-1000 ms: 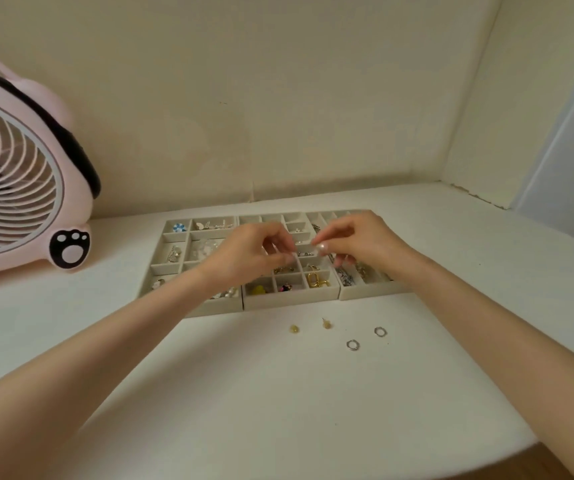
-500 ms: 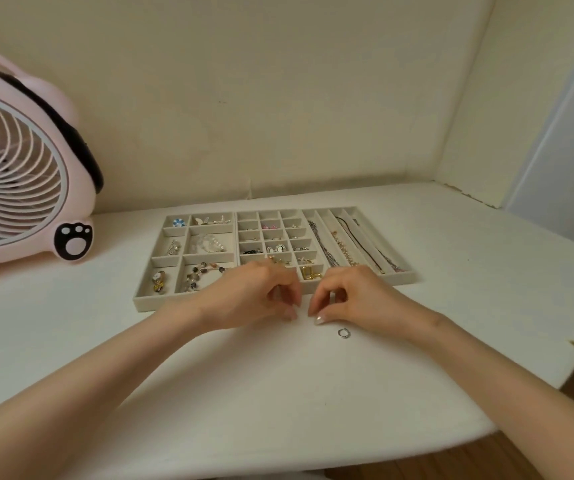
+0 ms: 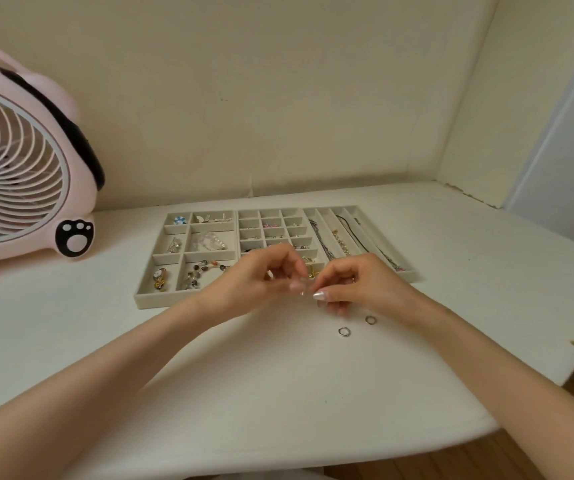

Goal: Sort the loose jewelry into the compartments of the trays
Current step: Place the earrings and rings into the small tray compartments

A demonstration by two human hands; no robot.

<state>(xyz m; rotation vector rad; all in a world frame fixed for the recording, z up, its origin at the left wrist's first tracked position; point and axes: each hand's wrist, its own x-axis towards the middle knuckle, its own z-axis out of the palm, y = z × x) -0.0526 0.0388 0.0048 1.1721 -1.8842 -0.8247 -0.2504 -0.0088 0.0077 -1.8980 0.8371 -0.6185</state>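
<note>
Pinching a small gold piece (image 3: 302,292) between them, left hand (image 3: 250,280) and right hand (image 3: 358,289) meet fingertip to fingertip over the near rim of the middle tray (image 3: 259,227). Both hands narrow: thumb and forefinger closed on the piece, other fingers curled. Too small to tell what it is, or whether it is one piece or two. Forearms come in from near left and near right, wrists low over the tabletop (image 3: 278,393).

Key relation: the small square compartments lie straight to the far side of the fingertips, and the hands partly hide the nearest row. Gold items already sit in a near compartment beside the fingertips. Judged next step: short forward reach and drop, either hand about equally near.

Loose on the tabletop: a silver ring (image 3: 344,331) and a second ring (image 3: 370,320), just near-right of the right hand, so that hand likely takes them. Right tray (image 3: 413,278) has long slots with chains. Left tray (image 3: 160,301) holds beads and charms. Pink fan (image 3: 29,174) stands far left.
</note>
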